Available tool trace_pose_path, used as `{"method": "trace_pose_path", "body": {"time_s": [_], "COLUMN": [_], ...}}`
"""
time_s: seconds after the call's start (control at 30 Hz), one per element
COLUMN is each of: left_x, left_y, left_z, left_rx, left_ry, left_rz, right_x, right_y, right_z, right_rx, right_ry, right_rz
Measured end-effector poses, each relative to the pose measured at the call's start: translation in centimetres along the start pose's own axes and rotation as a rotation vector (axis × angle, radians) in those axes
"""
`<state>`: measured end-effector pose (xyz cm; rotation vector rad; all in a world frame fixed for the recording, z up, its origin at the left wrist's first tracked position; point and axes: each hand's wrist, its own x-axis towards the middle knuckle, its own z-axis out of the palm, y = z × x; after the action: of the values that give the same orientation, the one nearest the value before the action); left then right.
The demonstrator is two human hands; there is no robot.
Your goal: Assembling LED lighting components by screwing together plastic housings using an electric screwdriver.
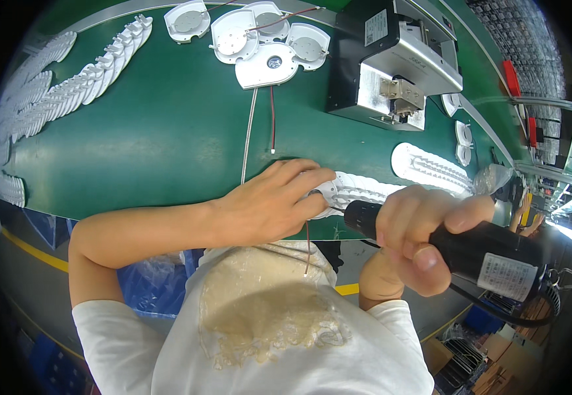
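Screwdriver [467, 250] pointing left, long axis slanting, in right hand [419, 232]

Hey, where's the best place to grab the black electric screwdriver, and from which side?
I'd wrap the right hand around the electric screwdriver at its thick black body, coming from the near side. The body is long and rounded, lying crosswise: its narrower tip end points left toward the left hand, and the cable hangs by its right end, so both ends are best avoided.
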<state>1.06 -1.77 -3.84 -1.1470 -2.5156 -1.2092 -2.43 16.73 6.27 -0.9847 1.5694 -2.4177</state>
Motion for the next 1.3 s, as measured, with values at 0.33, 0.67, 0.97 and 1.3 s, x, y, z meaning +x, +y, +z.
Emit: {"method": "trace_pose_path", "body": {"time_s": [0.33,0.67,0.97,1.3], "left_x": [0.0,-0.6,0.5,8.4], "left_y": [0.1,-0.5,2.0,-13.2], "left_z": [0.0,-0.3,-8.6,-17.1], "left_rx": [-0.008,-0.055,0.28,0.67], "left_ry": [0.033,0.031,0.195,0.478], "left_rz": [0.02,-0.013,0.002,-0.475], "right_x": [0.4,0.4,2.9,2.7], "right_y": [0.2,1.4,-2.7,-1.4], "right_z": [1.0,2.0,-5.4,-5.6], "right_rx": [-0.192,-0.178,0.186,0.086], "right_ry": [-0.22,-0.039,0.055,0.099], "right_rz": [-0.096,-0.014,-0.143,-0.107]}}
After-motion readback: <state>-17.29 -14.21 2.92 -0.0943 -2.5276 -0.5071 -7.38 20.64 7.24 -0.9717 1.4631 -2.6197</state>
